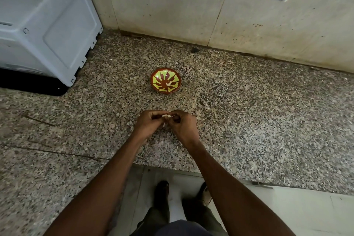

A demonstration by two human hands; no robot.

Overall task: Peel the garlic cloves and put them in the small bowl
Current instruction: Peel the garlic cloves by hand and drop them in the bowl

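Both hands, left (pixel 151 122) and right (pixel 183 123), meet over the surface (pixel 249 111), pinching a garlic clove (pixel 166 116) between them, near the small bowl (pixel 165 80).

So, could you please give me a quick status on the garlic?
Left hand, right hand both pinching garlic clove, peeling. Small bowl ahead, path clear.

Nothing readable anywhere here: no text, label, brand or number on any surface in view.
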